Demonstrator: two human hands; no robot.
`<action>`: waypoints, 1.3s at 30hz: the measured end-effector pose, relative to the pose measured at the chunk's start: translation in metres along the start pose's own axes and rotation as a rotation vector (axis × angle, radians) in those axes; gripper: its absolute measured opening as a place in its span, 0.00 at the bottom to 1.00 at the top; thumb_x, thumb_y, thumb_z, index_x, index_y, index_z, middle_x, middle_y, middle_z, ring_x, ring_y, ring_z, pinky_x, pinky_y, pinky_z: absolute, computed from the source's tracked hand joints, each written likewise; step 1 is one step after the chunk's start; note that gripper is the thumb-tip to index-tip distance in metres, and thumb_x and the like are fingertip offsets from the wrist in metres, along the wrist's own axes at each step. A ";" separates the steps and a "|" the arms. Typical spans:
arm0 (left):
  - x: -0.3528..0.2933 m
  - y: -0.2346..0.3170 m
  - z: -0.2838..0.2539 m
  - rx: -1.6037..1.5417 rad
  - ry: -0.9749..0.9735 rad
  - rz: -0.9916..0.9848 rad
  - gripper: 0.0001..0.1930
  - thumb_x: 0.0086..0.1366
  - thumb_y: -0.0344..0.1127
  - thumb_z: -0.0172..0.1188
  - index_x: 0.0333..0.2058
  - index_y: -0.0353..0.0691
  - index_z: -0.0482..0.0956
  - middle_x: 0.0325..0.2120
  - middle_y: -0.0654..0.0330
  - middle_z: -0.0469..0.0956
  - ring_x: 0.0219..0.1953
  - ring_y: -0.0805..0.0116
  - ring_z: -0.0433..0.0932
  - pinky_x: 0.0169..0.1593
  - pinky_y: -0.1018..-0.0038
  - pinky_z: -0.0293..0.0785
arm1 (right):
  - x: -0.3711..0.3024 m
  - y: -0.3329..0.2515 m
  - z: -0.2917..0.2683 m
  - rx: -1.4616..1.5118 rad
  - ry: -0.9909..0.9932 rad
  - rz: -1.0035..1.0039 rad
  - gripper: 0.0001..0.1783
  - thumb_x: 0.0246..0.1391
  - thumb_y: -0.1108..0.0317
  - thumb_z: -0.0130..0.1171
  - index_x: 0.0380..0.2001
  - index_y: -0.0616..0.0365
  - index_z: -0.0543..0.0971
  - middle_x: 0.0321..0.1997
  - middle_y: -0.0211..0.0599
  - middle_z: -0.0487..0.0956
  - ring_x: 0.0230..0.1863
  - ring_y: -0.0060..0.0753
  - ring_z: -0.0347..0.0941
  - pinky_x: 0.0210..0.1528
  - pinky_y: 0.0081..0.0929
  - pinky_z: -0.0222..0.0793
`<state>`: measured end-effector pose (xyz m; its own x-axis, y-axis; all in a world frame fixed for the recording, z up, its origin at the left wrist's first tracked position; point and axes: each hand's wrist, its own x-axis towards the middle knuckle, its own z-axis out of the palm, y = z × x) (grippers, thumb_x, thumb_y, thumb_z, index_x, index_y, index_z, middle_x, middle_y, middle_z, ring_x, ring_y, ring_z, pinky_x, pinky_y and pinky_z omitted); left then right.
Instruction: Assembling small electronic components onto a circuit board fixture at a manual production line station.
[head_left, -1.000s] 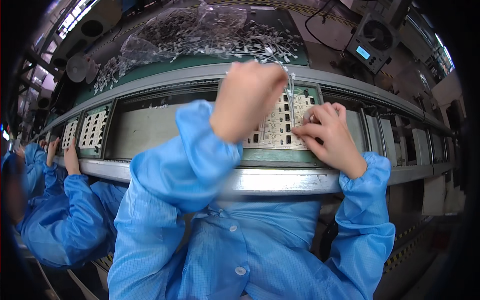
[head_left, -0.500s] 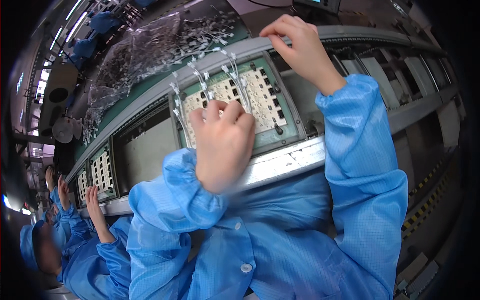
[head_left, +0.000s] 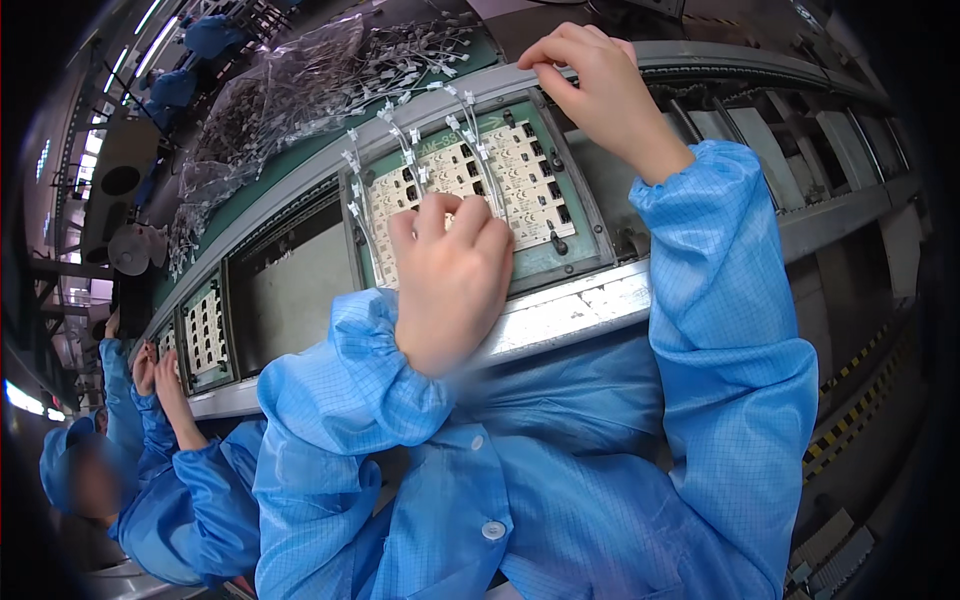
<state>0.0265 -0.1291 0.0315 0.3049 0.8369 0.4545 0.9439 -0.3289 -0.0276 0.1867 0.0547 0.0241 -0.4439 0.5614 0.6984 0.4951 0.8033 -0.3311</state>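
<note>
A green-framed panel of cream circuit boards with black parts lies on the conveyor in front of me. Several white cables with connectors stretch from the far rail across the panel. Over its near part, my left hand is closed, fingers curled down onto the boards; whatever is under its fingertips is hidden. Farther off and to the right, my right hand rests at the far rail, fingers loosely bent with a gap to the thumb. Nothing shows in it.
Beyond the far rail, a clear plastic bag and many loose white-ended cables lie on a green surface. At left, a co-worker's hands are beside another board panel. The metal near rail runs in front of me.
My left hand has shifted slightly over the boards, still curled. My right hand stays at the far rail. The co-worker's hands have come closer together by the left panel.
</note>
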 end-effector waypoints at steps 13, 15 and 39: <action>0.070 -0.049 0.041 0.211 -0.063 -0.394 0.22 0.56 0.53 0.66 0.40 0.42 0.80 0.38 0.58 0.79 0.47 0.56 0.74 0.51 0.54 0.61 | 0.034 0.007 0.069 -0.011 -0.393 -0.158 0.23 0.46 0.79 0.52 0.46 0.48 0.81 0.47 0.30 0.78 0.55 0.39 0.69 0.56 0.39 0.59; 0.069 -0.059 0.058 0.293 -0.042 -0.457 0.27 0.53 0.56 0.68 0.43 0.42 0.77 0.39 0.58 0.81 0.45 0.54 0.76 0.50 0.51 0.63 | 0.041 -0.003 0.069 -0.023 -0.472 -0.186 0.22 0.45 0.79 0.53 0.45 0.49 0.82 0.44 0.29 0.79 0.52 0.38 0.70 0.55 0.39 0.58; 0.076 -0.043 0.080 -0.057 0.078 -0.441 0.08 0.53 0.30 0.58 0.34 0.46 0.78 0.34 0.63 0.82 0.40 0.58 0.77 0.49 0.51 0.57 | 0.020 0.018 0.031 0.051 -0.360 0.001 0.10 0.48 0.75 0.53 0.30 0.49 0.82 0.31 0.27 0.80 0.43 0.32 0.75 0.52 0.36 0.54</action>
<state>0.0187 -0.0168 -0.0038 -0.1377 0.8676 0.4778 0.9724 0.0266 0.2320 0.1632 0.0862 0.0120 -0.6823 0.5893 0.4327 0.4620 0.8062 -0.3695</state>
